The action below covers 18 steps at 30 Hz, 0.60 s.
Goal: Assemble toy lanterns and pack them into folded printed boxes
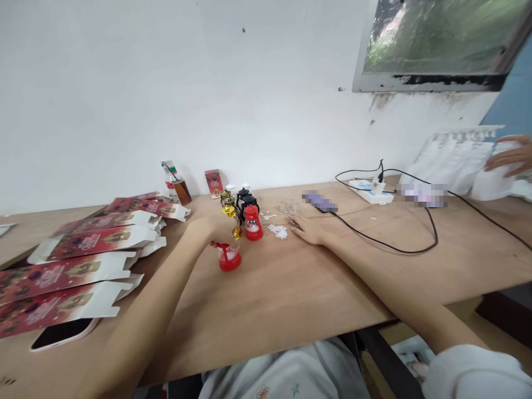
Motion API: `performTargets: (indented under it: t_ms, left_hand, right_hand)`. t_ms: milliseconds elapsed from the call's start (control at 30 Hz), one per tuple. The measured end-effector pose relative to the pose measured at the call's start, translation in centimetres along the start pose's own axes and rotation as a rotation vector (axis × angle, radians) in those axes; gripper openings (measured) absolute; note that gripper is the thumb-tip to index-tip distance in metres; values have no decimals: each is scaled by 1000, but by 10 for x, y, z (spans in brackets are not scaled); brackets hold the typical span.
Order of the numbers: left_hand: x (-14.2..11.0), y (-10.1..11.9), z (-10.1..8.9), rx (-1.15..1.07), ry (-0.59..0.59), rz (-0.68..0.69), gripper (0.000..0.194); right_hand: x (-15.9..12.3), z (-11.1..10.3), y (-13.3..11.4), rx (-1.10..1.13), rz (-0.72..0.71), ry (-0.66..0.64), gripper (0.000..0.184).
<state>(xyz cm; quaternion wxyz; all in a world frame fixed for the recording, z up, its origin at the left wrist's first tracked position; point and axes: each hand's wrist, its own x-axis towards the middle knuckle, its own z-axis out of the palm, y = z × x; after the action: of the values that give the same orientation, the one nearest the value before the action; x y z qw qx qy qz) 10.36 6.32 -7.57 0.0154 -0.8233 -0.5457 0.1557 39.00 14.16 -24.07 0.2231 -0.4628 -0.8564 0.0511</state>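
Observation:
My left hand (216,226) is closed over the top of a small red lantern (230,260) with a clear body, which is at the tabletop. A second red lantern (254,224) stands just beyond it, beside gold lanterns (230,212), black lanterns (245,200) and white-topped ones at the back. My right hand (310,230) lies low on the table, fingers stretched apart around small dark metal pieces (295,224). Left of its fingertips is a little pile of white pieces (278,230). Small clear pieces (291,207) are scattered behind it.
Red printed boxes (83,241), partly opened, overlap at the left above a phone (62,334). A bottle (178,188) and an upright box (213,183) stand near the wall. At right are a cabled phone (320,201), a power strip (369,191) and another person's hand (513,155).

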Motion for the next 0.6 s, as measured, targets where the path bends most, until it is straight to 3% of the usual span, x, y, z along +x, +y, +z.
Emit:
performTargets:
  t_ms: [67, 233, 467, 600]
  left_hand:
    - [-1, 11, -1, 77, -36, -53, 24]
    - [-2, 29, -1, 116, 15, -158, 29]
    - [-3, 27, -4, 41, -178, -94, 26]
    - [-2, 30, -4, 92, -172, -59, 22]
  right_hand:
    - [0, -1, -1, -3, -10, -14, 49]
    - [0, -5, -5, -2, -30, -26, 45]
    - [-6, -13, -18, -37, -40, 1, 30]
    - [-9, -16, -26, -78, 1, 10, 28]
